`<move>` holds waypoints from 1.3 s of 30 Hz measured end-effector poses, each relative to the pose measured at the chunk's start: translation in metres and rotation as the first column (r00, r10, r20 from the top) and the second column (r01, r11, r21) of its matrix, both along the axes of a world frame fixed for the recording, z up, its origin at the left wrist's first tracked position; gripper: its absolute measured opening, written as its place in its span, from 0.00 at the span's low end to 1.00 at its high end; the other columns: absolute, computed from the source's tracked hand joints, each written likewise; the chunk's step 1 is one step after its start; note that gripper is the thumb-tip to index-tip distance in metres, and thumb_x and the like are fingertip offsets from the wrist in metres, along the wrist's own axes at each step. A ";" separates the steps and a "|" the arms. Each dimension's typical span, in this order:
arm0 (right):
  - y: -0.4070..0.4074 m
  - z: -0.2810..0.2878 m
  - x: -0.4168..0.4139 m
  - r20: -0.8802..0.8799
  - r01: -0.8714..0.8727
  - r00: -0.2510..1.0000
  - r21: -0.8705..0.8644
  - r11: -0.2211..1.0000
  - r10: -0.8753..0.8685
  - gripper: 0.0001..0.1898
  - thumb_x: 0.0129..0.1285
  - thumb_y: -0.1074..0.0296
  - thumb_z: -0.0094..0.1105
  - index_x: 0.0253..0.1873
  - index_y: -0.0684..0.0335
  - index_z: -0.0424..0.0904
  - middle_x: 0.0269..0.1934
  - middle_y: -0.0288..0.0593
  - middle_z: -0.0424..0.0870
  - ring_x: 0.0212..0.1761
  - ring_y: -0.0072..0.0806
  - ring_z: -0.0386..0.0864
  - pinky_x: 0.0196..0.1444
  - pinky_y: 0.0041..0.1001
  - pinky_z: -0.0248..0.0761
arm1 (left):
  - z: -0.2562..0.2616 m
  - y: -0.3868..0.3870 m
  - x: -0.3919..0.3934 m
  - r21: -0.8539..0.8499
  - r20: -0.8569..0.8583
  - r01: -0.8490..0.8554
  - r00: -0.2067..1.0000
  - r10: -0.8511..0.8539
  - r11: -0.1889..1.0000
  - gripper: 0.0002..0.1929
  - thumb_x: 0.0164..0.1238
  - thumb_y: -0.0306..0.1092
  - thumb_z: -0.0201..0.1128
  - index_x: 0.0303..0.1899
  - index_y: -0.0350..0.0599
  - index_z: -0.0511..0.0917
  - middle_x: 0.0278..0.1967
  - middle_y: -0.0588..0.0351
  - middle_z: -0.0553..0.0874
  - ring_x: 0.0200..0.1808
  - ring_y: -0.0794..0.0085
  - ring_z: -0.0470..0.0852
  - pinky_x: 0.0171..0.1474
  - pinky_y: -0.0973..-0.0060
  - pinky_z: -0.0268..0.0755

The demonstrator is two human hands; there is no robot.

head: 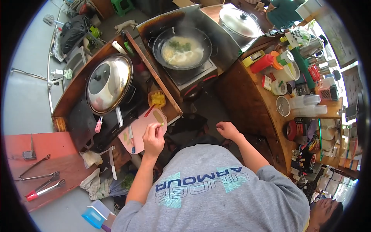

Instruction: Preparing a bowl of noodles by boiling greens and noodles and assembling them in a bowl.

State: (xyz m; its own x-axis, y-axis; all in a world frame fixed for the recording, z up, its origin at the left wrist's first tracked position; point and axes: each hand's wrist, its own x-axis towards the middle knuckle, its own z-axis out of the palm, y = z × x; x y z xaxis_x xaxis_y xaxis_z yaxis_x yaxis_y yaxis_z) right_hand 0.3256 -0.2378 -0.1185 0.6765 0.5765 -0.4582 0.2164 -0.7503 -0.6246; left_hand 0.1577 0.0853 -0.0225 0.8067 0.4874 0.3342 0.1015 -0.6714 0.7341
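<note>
My left hand (154, 137) is raised over the edge of a pink cutting board (142, 124), its fingertips pinched on a small green piece (162, 124), perhaps vegetable. On the board lie a kitchen knife (131, 139), a longer green strip (158, 116) and a few pale green scraps (125, 137). A red utensil (149, 110) reaches from the board towards an orange-rimmed container of yellow pieces (157, 99). My right hand (229, 130) hovers above the floor with fingers curled in; nothing shows in it.
Ahead, a wok (182, 47) of pale broth and greens steams on a burner. A lidded pan (110, 84) stands left, a lidded pot (240, 21) at the back. Bottles and cups crowd the right counter (261, 95). Tongs (46, 191) lie left. A person (326, 211) is at lower right.
</note>
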 end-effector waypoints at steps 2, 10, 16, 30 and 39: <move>-0.014 -0.004 0.002 -0.017 0.017 1.000 -0.021 1.000 -0.017 0.14 0.60 0.66 0.62 0.48 0.65 0.84 0.43 0.53 0.87 0.47 0.48 0.84 0.51 0.38 0.77 | 0.059 -0.003 0.049 0.177 0.145 0.044 0.987 -0.070 0.983 0.06 0.61 0.20 0.66 0.39 0.38 0.78 0.35 0.49 0.84 0.35 0.57 0.84 0.36 0.67 0.77; -0.031 -0.026 0.032 0.141 -0.273 0.950 -0.054 0.961 0.278 0.14 0.60 0.62 0.62 0.46 0.66 0.84 0.40 0.55 0.87 0.44 0.48 0.85 0.48 0.38 0.78 | 0.096 0.017 0.201 0.623 0.078 -0.029 0.997 -0.024 0.782 0.09 0.62 0.31 0.55 0.39 0.40 0.81 0.34 0.50 0.83 0.32 0.55 0.83 0.38 0.61 0.77; -0.036 -0.052 0.053 -0.087 -0.418 0.906 -0.329 0.847 0.413 0.21 0.60 0.58 0.66 0.53 0.66 0.83 0.47 0.55 0.86 0.52 0.46 0.84 0.56 0.37 0.76 | 0.079 -0.033 0.073 0.574 0.253 0.030 0.944 -0.212 0.818 0.15 0.56 0.31 0.66 0.46 0.44 0.84 0.37 0.58 0.84 0.34 0.69 0.79 0.46 0.68 0.71; 0.136 -0.021 0.000 -0.139 -0.701 0.706 -0.278 0.657 0.694 0.21 0.60 0.57 0.66 0.51 0.67 0.84 0.44 0.53 0.88 0.49 0.44 0.85 0.53 0.34 0.77 | 0.134 0.171 -0.344 0.228 0.390 -0.966 0.205 0.897 0.122 0.06 0.65 0.32 0.65 0.37 0.39 0.84 0.25 0.47 0.84 0.21 0.61 0.81 0.28 0.67 0.73; 0.171 -0.009 -0.057 -0.152 -0.646 0.761 -0.268 0.714 0.631 0.22 0.60 0.55 0.66 0.51 0.67 0.84 0.44 0.55 0.87 0.48 0.45 0.85 0.53 0.34 0.77 | 0.338 0.368 -0.322 0.991 -0.068 0.128 0.295 0.953 0.031 0.07 0.63 0.33 0.60 0.36 0.49 0.88 0.45 0.59 0.86 0.52 0.66 0.81 0.63 0.58 0.63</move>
State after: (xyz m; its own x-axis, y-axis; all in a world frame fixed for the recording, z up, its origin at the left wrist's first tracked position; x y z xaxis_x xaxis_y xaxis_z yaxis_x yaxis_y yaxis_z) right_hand 0.2682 -0.0668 -0.1271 0.1697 0.7002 -0.6935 0.6877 -0.5882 -0.4256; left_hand -0.1642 0.4533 0.3155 0.6168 0.6834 0.3906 0.6393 -0.1454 -0.7551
